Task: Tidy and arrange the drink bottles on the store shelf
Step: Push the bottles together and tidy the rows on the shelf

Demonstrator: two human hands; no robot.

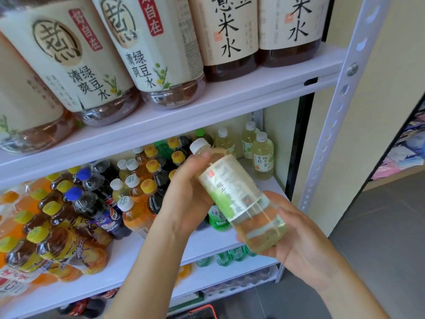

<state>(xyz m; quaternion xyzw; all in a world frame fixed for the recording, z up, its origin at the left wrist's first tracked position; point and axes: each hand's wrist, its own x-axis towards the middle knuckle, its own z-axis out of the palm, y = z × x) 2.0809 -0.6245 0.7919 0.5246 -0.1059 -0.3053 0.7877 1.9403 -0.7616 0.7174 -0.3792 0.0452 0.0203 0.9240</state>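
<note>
Right hand (299, 245) cups the base of a pale-green tea bottle (239, 196), fingers curled under it, while the left hand (186, 196) grips its shoulder below the white cap (199, 143). The bottle tilts in the air before the right end of the middle shelf (128, 256). Matching bottles (262, 155) stand in the shelf's back right corner; yellow-capped bottles (149, 187) crowd its left.
</note>
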